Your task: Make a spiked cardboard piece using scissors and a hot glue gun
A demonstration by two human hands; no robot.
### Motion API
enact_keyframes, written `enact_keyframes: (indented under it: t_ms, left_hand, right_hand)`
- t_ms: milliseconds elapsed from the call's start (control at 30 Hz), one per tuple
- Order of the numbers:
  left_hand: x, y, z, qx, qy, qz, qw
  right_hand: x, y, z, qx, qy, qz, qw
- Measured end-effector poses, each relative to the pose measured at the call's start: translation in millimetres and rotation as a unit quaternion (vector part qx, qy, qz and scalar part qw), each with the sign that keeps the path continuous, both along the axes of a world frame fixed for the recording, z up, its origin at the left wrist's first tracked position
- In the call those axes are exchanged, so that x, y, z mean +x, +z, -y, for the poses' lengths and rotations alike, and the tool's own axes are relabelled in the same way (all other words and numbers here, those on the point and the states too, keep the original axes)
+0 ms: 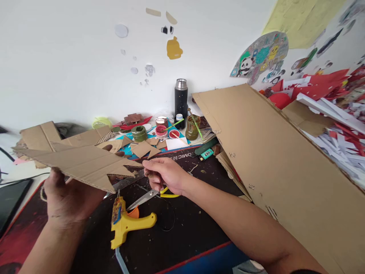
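Observation:
My left hand grips a brown cardboard piece, with the thumb beneath and some fingertips showing over its far edge. Its right end is cut into jagged points. At one of those points my right hand pinches with thumb and forefinger, the other fingers curled. Below my right hand lie scissors with yellow handles, partly hidden by the hand. A yellow glue gun with a glue stick at its back rests on the dark desk mat. Part of a long flat blade shows behind the cardboard.
A big cardboard sheet leans across the right side. Along the wall stand a black thermos, several paint jars and a brush jar. Small cardboard scraps and a green lighter lie near them. Paper scraps pile up at right.

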State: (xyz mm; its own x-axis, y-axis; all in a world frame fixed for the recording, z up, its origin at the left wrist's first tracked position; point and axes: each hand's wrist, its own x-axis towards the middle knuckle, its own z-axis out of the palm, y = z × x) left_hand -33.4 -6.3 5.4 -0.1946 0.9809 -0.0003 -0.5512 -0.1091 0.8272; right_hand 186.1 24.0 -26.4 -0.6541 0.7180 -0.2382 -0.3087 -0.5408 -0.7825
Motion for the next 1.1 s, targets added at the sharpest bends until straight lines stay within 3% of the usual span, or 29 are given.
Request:
enact_keyframes:
  t_ms: [1100]
  left_hand:
    - [-7.7, -9.3, -4.3, 0.005, -0.064, 0.05, 0.997]
  right_hand:
    - [0.9, 0.6, -1.6, -0.007, -0.023, 0.017, 1.0]
